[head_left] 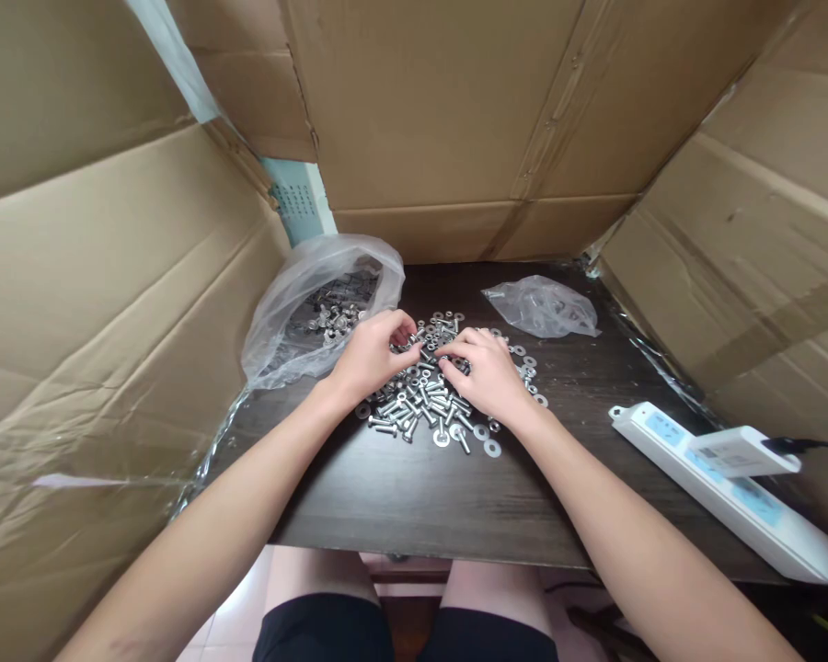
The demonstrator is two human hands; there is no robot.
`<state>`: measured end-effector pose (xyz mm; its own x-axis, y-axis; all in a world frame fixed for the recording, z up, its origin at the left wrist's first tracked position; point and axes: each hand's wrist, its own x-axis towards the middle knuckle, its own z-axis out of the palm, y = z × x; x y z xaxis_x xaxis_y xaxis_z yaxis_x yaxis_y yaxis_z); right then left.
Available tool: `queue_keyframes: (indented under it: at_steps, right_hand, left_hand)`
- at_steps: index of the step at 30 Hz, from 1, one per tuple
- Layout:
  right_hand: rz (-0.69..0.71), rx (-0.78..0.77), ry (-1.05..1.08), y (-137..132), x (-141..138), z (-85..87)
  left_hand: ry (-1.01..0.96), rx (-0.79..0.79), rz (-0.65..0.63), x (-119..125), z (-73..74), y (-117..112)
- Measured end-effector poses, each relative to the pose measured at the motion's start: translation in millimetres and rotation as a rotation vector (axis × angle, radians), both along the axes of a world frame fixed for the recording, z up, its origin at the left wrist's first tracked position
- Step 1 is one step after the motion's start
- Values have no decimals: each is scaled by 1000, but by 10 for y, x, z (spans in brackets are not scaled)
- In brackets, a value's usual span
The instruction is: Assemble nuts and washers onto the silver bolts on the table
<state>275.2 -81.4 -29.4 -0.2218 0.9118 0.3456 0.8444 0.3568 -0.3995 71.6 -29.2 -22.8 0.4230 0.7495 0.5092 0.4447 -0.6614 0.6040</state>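
Observation:
A heap of small metal bolts, nuts and washers (428, 405) lies on the dark wooden table (414, 496). My left hand (371, 354) rests on the heap's left side, fingers curled and pinched together over the hardware. My right hand (484, 370) sits on the right side, fingers bent down into the pile. The fingertips of both hands nearly meet over the middle of the heap. What each pinch holds is too small to make out.
An open clear plastic bag (317, 303) with more hardware lies at the left, and a smaller crumpled bag (542, 305) at the back right. A white power strip (724, 487) with a plugged adapter lies at the right. Cardboard walls (455, 119) surround the table.

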Motion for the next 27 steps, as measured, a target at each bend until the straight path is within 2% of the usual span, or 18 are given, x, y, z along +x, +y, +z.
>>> queue_keyframes:
  at_steps: [6, 10, 14, 20, 27]
  right_hand:
    - [-25, -106, 1, 39, 8, 29]
    - [-16, -61, 46, 15, 12, 52]
    - [-13, 45, 250, -9, 4, 79]
    - [20, -76, 667, -56, -71, 95]
    - [79, -162, 795, -41, -44, 57]
  left_hand:
    - [42, -60, -91, 20, 41, -48]
    - [18, -75, -98, 27, 49, -75]
    - [-14, -61, -111, 46, 53, -101]
    - [-48, -91, -194, 81, 41, -134]
    - [-62, -143, -215, 72, 9, -131]
